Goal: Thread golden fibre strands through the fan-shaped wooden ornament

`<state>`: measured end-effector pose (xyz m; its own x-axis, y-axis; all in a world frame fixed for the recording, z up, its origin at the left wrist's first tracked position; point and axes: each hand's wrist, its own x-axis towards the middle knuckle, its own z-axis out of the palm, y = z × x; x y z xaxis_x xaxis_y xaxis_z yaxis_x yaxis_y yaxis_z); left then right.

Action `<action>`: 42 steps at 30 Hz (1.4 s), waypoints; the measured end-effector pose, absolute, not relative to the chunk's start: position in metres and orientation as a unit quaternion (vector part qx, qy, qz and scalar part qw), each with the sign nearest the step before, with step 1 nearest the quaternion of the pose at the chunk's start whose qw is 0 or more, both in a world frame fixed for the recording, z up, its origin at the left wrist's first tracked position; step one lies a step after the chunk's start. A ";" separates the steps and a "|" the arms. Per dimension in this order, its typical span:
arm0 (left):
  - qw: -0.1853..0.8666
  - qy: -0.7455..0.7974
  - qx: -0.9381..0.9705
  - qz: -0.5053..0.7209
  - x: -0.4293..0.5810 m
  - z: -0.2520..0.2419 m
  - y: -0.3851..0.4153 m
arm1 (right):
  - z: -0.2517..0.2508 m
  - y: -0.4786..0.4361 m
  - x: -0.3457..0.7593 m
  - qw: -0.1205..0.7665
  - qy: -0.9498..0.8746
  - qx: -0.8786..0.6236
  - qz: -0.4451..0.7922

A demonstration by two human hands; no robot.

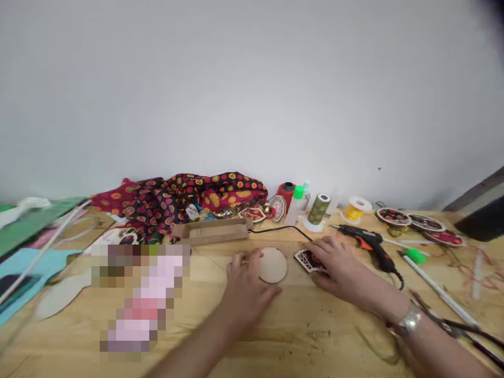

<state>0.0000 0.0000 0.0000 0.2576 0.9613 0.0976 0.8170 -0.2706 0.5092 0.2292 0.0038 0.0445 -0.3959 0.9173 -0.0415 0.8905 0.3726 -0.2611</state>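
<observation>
The left hand [252,282] is spreading loosely at the bare disc's [273,265] eight o'clock on the counter [275,336]. The right hand [339,263] is covering the fan piece [306,259] at three; blur is hiding its grip. Patterned discs [426,222] beyond are looking finished, this one unfinished.

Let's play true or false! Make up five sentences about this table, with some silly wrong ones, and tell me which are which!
1. The left hand is right by the pale round disc. True.
2. The silvery wristband is on the left wrist. False: the silvery wristband is on the right wrist.
3. The right hand covers part of a patterned piece. True.
4. The left hand holds the glue gun. False: the glue gun lies on the table, in neither hand.
5. The thread on the white spool is blue. False: the thread is yellow.
</observation>
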 end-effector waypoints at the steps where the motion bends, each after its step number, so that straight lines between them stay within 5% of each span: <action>1: 0.179 0.573 0.775 0.196 -0.001 -0.001 0.001 | 0.045 0.004 0.229 0.057 -0.827 -0.546 0.122; 19: -0.001 0.667 0.697 0.264 -0.021 0.018 0.021 | 0.046 -0.009 0.198 0.077 -0.858 -0.497 0.107; 32: -0.129 0.734 0.644 0.171 -0.042 0.034 0.032 | 0.048 -0.007 0.196 0.067 -0.870 -0.464 0.153; 42: -0.031 0.700 0.670 0.244 -0.045 0.029 0.041 | 0.047 -0.008 0.189 0.075 -0.869 -0.466 0.150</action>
